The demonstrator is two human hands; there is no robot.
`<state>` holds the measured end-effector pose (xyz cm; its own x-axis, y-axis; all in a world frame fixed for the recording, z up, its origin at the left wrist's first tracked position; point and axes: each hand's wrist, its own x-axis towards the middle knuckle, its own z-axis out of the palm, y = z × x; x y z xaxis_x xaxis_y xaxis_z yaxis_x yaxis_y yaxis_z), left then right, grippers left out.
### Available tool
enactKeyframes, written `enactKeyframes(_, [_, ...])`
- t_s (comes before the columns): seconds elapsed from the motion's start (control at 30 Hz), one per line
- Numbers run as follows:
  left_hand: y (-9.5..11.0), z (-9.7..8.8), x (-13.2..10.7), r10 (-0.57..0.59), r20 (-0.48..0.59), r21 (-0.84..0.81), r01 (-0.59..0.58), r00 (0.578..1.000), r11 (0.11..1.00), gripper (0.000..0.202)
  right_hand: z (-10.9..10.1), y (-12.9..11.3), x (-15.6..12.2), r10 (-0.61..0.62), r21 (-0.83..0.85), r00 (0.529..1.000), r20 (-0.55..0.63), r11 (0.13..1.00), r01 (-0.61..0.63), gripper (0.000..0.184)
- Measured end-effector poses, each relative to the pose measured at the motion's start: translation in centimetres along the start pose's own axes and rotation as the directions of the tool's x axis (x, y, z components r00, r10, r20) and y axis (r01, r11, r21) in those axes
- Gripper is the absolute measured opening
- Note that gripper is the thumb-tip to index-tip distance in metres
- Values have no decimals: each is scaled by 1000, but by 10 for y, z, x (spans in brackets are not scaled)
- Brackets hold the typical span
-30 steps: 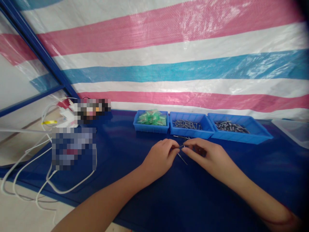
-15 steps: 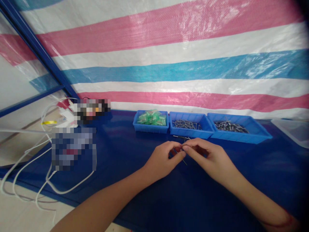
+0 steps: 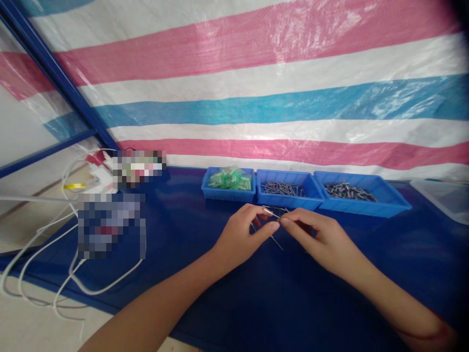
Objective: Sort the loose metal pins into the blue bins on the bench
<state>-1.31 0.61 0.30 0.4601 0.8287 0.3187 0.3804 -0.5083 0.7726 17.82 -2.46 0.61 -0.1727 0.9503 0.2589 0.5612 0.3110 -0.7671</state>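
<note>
My left hand (image 3: 244, 234) and my right hand (image 3: 318, 237) meet fingertip to fingertip over the blue table cloth (image 3: 205, 274), in front of the middle bin. Both pinch a thin metal pin (image 3: 275, 216) between thumb and forefinger. Another thin pin (image 3: 277, 242) lies on the cloth just below the fingers, and a few more (image 3: 280, 209) lie right behind the hands.
Three blue bins stand in a row at the back: one with green parts (image 3: 229, 182), one with metal pins (image 3: 287, 188), one with darker metal parts (image 3: 357, 194). White cables (image 3: 73, 274) and blurred items lie at the left. A clear tray (image 3: 445, 195) sits far right.
Both hands have stayed together at the same spot. My left fingers have lifted and spread a little, and the pinch point has risen slightly.
</note>
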Motion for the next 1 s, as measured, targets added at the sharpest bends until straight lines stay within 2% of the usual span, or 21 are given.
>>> enactKeyframes(0.07, [-1, -1, -1, 64, 59, 109, -70, 996, 992, 32, -5, 7, 3, 118, 97, 987, -109, 989, -107, 26])
enactKeyframes(0.1, [-2, -1, -2, 96, 99, 176, -112, 990, 978, 35, -10, 11, 5, 194, 175, 962, -190, 971, -161, 26])
enactKeyframes(0.13, [-2, -2, -3, 122, 143, 240, -154, 982, 959, 37, -16, 17, 8, 278, 272, 922, -269, 940, -204, 26])
enactKeyframes(0.2, [-2, -2, -5, 153, 228, 338, -225, 962, 914, 38, -32, 30, 13, 439, 505, 805, -400, 838, -206, 26])
enactKeyframes(0.23, [-2, -2, -6, 161, 263, 369, -253, 951, 894, 39, -42, 37, 14, 502, 602, 757, -418, 777, -183, 24])
enactKeyframes(0.3, [-3, -1, -7, 173, 322, 408, -301, 931, 862, 37, -61, 50, 17, 553, 647, 711, -435, 741, -180, 23])
enactKeyframes(0.43, [-5, 3, -8, 177, 381, 444, -348, 907, 826, 25, -87, 66, 17, 620, 678, 678, -395, 695, -241, 20])
enactKeyframes(0.5, [-7, 4, -7, 177, 389, 451, -354, 904, 819, 22, -89, 67, 17, 634, 680, 683, -363, 681, -271, 22])
enactKeyframes(0.6, [-8, 6, -7, 172, 402, 461, -361, 899, 811, 21, -81, 60, 17, 621, 663, 705, -343, 691, -286, 26])
enactKeyframes(0.73, [-10, 8, -7, 161, 407, 496, -366, 899, 788, 21, -60, 42, 16, 567, 613, 770, -293, 729, -304, 29])
enactKeyframes(0.83, [-9, 7, -5, 143, 368, 500, -325, 919, 803, 20, -45, 26, 12, 432, 387, 872, -232, 863, -325, 29])
enactKeyframes(0.9, [-6, 4, -3, 116, 306, 424, -245, 945, 872, 21, -34, 16, 8, 281, 177, 952, -119, 950, -258, 28])
enactKeyframes(0.93, [-5, 3, -2, 98, 264, 350, -190, 959, 917, 20, -29, 11, 6, 214, 108, 976, -49, 972, -208, 27])
enactKeyframes(1.0, [-3, 2, 0, 41, 175, 152, -68, 984, 986, 19, -18, 3, 2, 133, 39, 990, 57, 990, -135, 27])
